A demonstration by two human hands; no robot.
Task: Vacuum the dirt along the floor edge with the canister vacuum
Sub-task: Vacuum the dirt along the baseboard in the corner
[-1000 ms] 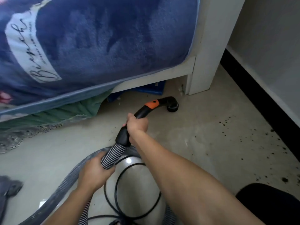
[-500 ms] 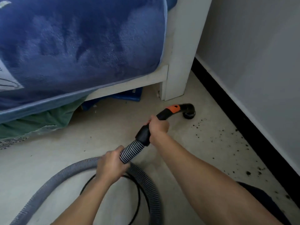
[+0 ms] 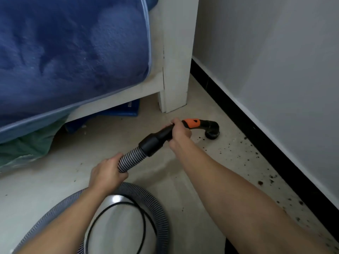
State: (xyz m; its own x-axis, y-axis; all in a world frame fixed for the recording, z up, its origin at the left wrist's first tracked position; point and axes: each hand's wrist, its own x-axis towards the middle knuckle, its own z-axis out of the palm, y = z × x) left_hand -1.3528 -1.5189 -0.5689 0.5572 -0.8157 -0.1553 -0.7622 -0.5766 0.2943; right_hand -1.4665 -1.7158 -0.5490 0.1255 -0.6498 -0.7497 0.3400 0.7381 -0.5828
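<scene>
Pale tiled floor (image 3: 55, 184) runs up to a grey wall (image 3: 275, 70) edged with a black skirting strip (image 3: 256, 140), and a white bed leg (image 3: 176, 70) stands on it close to that strip. Left of the bed leg a thick blue blanket (image 3: 73, 52) hangs over the bed rail, with a blue box (image 3: 126, 110) and a green cloth (image 3: 27, 149) tucked beneath.

Just below and to the right of the bed leg, the vacuum's black nozzle (image 3: 212, 129) points mouth down at the floor, between the leg and the skirting. Whether it touches the tile cannot be told. An orange collar (image 3: 191, 123) sits directly behind it. The right hand (image 3: 179, 133) is wrapped around the black handle tube (image 3: 156, 140) just behind that collar, below the bed leg. Further down and to the left of the leg, the left hand (image 3: 106, 173) grips the ribbed hose (image 3: 131, 160) close to where it joins the tube.

Dark dirt (image 3: 260, 182) lies scattered along the skirting, from just beside the nozzle downward and well to the right of the bed leg, beyond the right forearm.

Far below the bed leg, under the left forearm, sits the silvery canister (image 3: 119, 226), with the hose curving round it and a black cord (image 3: 143, 217) looped across its top.
</scene>
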